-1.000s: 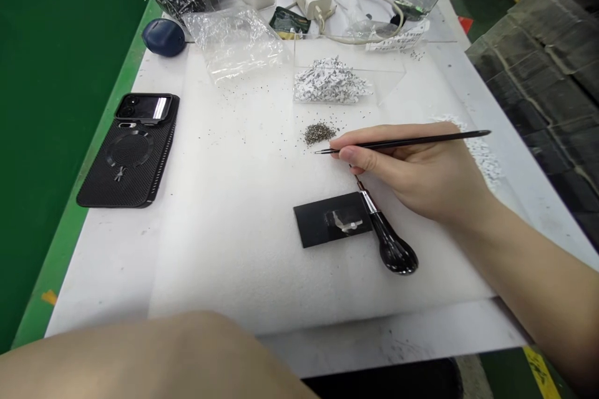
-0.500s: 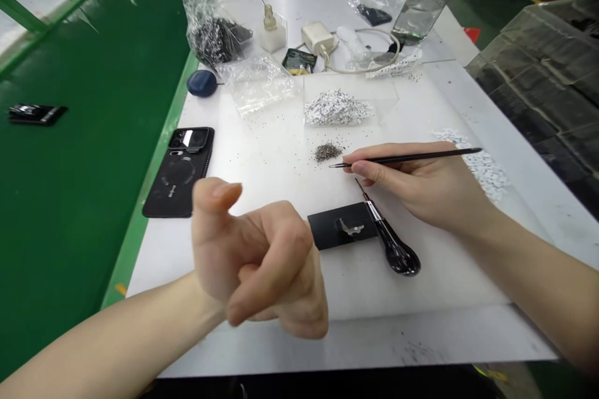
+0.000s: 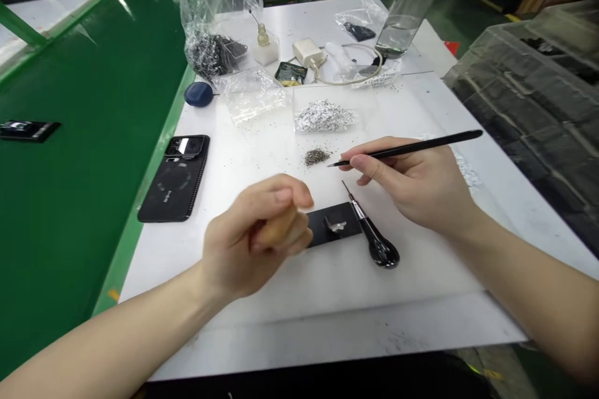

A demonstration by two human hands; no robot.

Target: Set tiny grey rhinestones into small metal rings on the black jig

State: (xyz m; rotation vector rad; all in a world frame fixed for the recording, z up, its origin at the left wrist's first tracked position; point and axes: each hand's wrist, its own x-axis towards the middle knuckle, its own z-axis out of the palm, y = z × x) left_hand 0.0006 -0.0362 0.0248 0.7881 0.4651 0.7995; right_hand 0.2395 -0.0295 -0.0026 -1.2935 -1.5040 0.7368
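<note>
1. Green bench top [image 3: 84, 137] runs along the left side, and a white foam pad [image 3: 397, 280] lies on a white table [image 3: 491, 318].
2. The right hand [image 3: 412, 184] is on the right side of the pad. Its thumb and first fingers are pressed together on a thin black pick [image 3: 412, 148], and the other fingers curl under.
3. The sharp tip of the thin black pick points left. It is just beside a small pile of dark grains [image 3: 317, 156], and more tiny grains are spread over the pad.
4. The left hand [image 3: 255, 237] is up above the pad in a loose fist, with its fingers curled together. It is just left of a black plate [image 3: 333, 234], and I cannot tell if it holds anything.
5. A shiny bit [image 3: 336, 224] sits on the black plate.
6. A tool with a fat, shiny black handle [image 3: 379, 249] lies on the pad, with its thin metal end near the plate.
7. Little white paper bits [image 3: 322, 116] sit in a pile above the grains.
8. A black phone [image 3: 173, 179] lies to the left, near a round blue case [image 3: 199, 94].
9. Farther back are a plastic bag of dark bits [image 3: 210, 53], a white charger [image 3: 304, 53], and a see-through bottle with water [image 3: 397, 34].
</note>
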